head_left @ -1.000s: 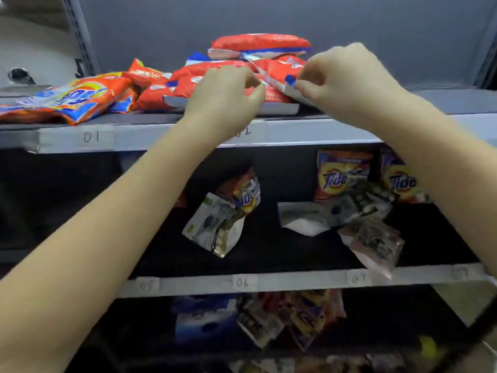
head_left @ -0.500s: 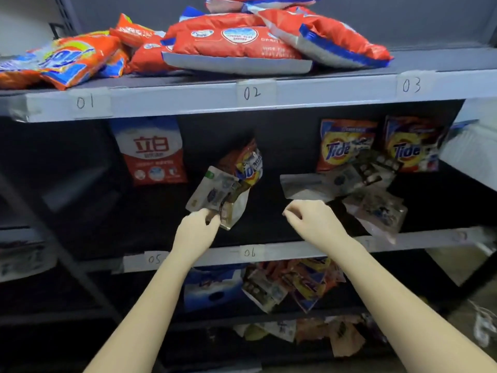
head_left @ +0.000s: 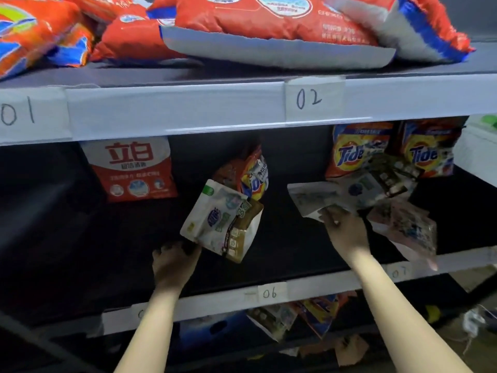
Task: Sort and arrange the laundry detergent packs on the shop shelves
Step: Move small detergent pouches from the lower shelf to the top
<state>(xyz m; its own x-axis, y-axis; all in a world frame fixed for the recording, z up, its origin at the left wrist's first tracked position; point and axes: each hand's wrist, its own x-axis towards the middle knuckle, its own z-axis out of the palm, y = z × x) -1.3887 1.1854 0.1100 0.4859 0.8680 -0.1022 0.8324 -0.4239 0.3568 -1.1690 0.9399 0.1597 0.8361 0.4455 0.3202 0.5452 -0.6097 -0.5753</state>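
Observation:
On the middle shelf (head_left: 309, 286) a white Tide pouch (head_left: 215, 222) leans tilted against an orange pack (head_left: 250, 170). My left hand (head_left: 174, 262) is at the pouch's lower left corner, its curled fingers pinching that corner. To the right, my right hand (head_left: 344, 230) grips the lower edge of a flat white pack (head_left: 314, 196) in a loose heap of packs. Two orange Tide packs (head_left: 357, 150) stand upright behind that heap. A red-and-white pack (head_left: 131, 168) stands upright at the left.
Large red packs (head_left: 269, 20) and orange packs (head_left: 29, 28) lie on the top shelf (head_left: 188, 109), labelled 01 and 02. A pinkish pouch (head_left: 408, 230) hangs over the middle shelf's front edge near label 07. Several jumbled packs (head_left: 295, 316) fill the lower shelf.
Both hands came down from the red packs on the top shelf to the middle shelf and reached further in. The left took the white pouch's corner, the right the flat white pack.

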